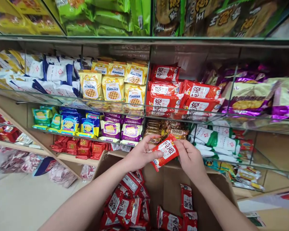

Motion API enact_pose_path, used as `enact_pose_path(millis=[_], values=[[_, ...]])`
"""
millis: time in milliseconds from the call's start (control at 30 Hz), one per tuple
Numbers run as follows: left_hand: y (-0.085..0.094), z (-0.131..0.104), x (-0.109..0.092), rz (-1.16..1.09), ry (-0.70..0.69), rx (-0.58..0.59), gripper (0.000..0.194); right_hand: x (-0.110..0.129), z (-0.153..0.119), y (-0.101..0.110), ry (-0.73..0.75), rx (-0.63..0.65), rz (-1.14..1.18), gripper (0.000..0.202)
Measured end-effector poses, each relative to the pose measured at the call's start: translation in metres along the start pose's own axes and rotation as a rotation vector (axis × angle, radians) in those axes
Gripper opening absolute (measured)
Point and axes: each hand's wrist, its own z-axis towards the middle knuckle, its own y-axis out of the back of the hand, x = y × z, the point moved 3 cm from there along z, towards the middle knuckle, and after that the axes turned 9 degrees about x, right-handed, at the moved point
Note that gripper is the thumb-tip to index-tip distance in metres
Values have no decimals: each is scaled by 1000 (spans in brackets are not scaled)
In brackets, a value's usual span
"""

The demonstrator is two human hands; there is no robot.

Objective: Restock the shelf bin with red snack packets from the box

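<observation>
Left hand [140, 155] and right hand [190, 158] — each grip clasping one red snack packet [165, 151], above open cardboard box [207, 192]

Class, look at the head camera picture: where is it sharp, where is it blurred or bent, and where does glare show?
Head view: the red packet between the left hand and right hand is fairly sharp; the top shelf packets and far edges are soft; the glass shelf carries pale reflections; shelf lines bow and tilt toward the edges, a wide-angle effect; lighting is even, shadows faint inside the box.
</observation>
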Motion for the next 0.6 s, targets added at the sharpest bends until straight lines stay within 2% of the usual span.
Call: enact_pose_path(millis=[100, 200, 267, 367, 433, 500, 567, 600], values=[[-1, 1, 2, 6, -38, -32, 60, -5, -1, -1, -74, 24, 219, 30], [-1, 0, 6, 25, -101, -61, 54, -2, 0, -5, -89, 71, 441, 26], [0, -1, 9, 63, -144, -79, 48, 1, 0, -13, -106, 147, 558, 36], [0, -4, 12, 162, -196, -92, 38, 2, -5, -25, -150, 257, 622, 45], [0, -5, 12, 191, -217, -134, 33, 3, -11, -26, -122, 229, 571, 40], [0, -7, 12, 153, -212, -176, 33, 14, -17, -14, 34, 118, 437, 29], [-2, -8, 11, 106, -192, -182, 33, 40, -20, 10, 360, -5, 223, 26], [-3, -8, 10, 99, -182, -168, 33, 58, -19, 24, 549, -59, 88, 31]])
